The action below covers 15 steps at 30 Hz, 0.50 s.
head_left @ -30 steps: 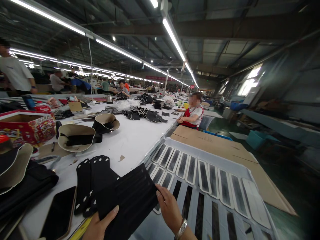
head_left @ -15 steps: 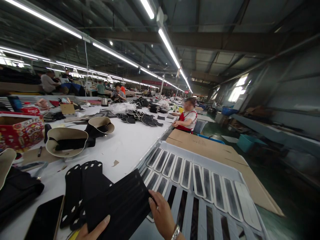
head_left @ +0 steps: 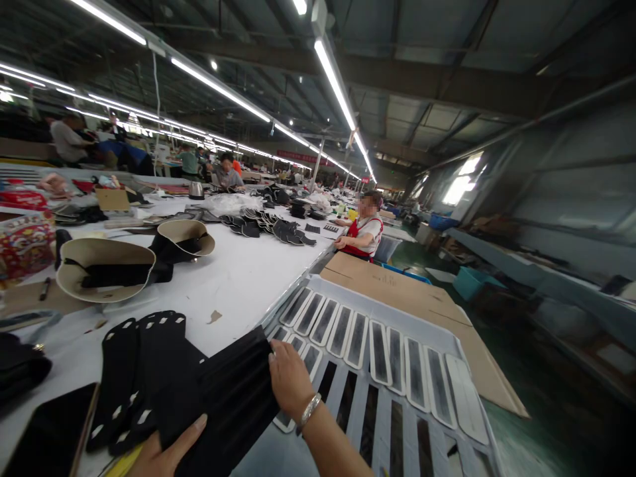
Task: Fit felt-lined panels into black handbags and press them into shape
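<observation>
A black fabric panel [head_left: 233, 391] with long ridges lies slanted between my hands, over the white table's edge. My left hand [head_left: 169, 450] grips its near left side, the thumb lying on top. Near the far right corner, my right hand [head_left: 289, 376], with a silver bracelet at the wrist, has its fingers closed on the edge. Left of the panel are black shaped pieces [head_left: 118, 377] with white marks at their ends; the panel covers part of one. A dark phone [head_left: 50, 430] lies at the lower left, and something yellow [head_left: 124, 462] shows beside my left hand.
White-rimmed dark strips [head_left: 356, 338] lie in rows on a slatted grey rack [head_left: 382, 430] at right. Beyond it is a cardboard sheet [head_left: 382, 278], with a co-worker in red [head_left: 365, 232] behind. Cream-lined black pieces [head_left: 106, 265] stand on the table [head_left: 238, 278].
My right hand has moved forward and left along the panel's edge, so more of my forearm shows. The panel's ridges stand out more. The view has turned slightly right.
</observation>
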Motion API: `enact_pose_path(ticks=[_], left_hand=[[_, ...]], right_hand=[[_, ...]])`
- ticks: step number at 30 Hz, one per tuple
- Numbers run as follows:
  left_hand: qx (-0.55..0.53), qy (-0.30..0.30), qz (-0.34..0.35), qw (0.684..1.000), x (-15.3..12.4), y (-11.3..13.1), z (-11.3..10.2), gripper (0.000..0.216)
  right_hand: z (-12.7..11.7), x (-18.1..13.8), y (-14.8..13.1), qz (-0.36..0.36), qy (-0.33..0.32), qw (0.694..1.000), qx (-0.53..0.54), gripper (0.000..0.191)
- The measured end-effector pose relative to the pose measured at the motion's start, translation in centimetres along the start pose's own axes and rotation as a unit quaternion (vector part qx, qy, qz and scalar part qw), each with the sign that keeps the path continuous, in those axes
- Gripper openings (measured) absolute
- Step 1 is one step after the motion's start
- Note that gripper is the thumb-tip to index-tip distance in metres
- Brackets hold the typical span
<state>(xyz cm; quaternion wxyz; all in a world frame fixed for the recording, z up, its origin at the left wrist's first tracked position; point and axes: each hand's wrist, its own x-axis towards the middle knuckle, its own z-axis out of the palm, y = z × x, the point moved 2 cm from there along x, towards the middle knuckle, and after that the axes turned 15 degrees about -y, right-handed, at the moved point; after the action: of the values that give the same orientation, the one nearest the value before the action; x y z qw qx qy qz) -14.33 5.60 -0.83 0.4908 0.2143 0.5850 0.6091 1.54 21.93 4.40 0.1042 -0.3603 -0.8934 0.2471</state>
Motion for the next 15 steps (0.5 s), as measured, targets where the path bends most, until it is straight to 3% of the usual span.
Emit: enact_pose_path(ticks=[2,6,11,15], left_hand=[[-0.018,0.014,-0.008,1.0,0.4,0.3,1.0,0.027],[-0.127,-0.039,0.012,0.991,1.6,0.4,2.6,0.041],[-0.074,-0.013,0.052,0.996,3.1,1.1,1.3,0.044],[-0.072,0.017,0.093,0.993,4.9,1.8,0.0,0.042]], right_hand=[[-0.5,1.6,0.6,-0.018,-0.021,1.0,-0.002,0.041],[-0.8,6.1,1.8,-0.036,-0.068,0.997,0.018,0.039],[-1.0,10.9,1.0,-0.04,-0.104,0.994,0.002,0.041],[0.0,11.6,0.7,-0.049,-0.13,0.99,-0.015,0.04]])
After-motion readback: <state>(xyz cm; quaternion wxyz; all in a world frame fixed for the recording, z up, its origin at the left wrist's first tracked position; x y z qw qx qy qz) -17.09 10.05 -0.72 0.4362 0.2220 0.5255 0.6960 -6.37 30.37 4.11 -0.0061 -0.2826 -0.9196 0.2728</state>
